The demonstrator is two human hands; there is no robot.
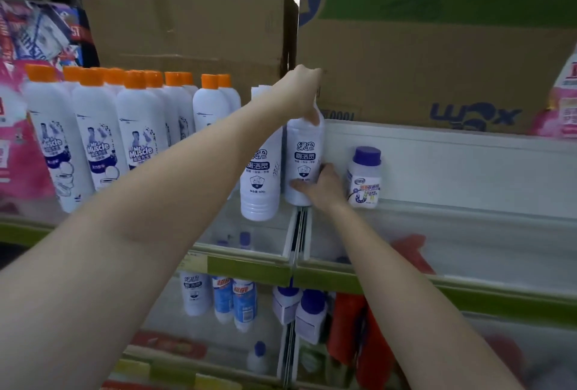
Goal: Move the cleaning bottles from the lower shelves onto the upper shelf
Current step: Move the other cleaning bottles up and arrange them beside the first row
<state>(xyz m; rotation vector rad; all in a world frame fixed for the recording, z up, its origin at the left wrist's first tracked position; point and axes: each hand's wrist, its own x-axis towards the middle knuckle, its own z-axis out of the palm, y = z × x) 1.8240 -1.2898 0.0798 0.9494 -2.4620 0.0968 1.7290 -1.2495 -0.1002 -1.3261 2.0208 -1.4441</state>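
~10 orange-cap bottles (93,127), 2 boxes (187,30).

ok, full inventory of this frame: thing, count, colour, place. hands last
Orange-cap bottles: about ten, white, upper shelf left.
Plain white bottles: two in front, upper shelf centre; one free, one held; at least one more behind.
Purple-cap jar: one, white, upper shelf, right of the held bottle.
Cardboard boxes: two, brown, behind and above the upper shelf; left, right with green band.
Pink packs: count unclear, far left; another at the right edge.
Lower-shelf bottles: one white, two blue-labelled, left bay.
Purple-cap jars: two, white, lower shelf centre.
Red items: count unclear, lower shelf right.
Shelf edge: green strip.
Left hand: grips the held bottle's top.
Right hand: holds its lower body.
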